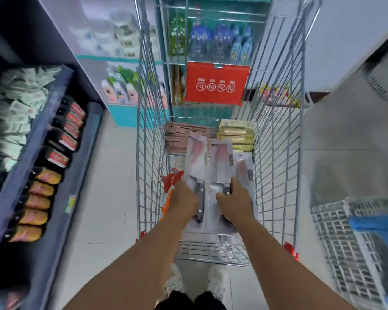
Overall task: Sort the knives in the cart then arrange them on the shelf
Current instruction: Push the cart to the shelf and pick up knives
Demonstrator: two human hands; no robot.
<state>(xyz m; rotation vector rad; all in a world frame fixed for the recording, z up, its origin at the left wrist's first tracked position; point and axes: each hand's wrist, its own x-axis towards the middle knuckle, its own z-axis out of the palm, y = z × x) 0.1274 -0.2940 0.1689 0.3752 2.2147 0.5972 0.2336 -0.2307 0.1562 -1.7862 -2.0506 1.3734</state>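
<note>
Both my arms reach down into a wire shopping cart (152, 139). My left hand (184, 198) grips the handle end of a packaged cleaver (196, 159) lying flat in clear wrap. My right hand (233, 202) holds the handle end of a second packaged cleaver (221, 164) beside it. A third packaged knife (243, 171) lies to the right, partly under my right hand. At the cart's far end sit a stack of pinkish knife packs (177, 137) and a stack of yellow-green boxes (236, 135). Orange-handled items (169, 186) lean against the cart's left wall.
A dark blue shelf (61, 121) with boxed and bagged goods runs along the left. Right of the cart stand a grey-white plastic crate (345, 242) with a blue part and a pale counter (345, 142). A red sign (217, 82) hangs on the cart's far end.
</note>
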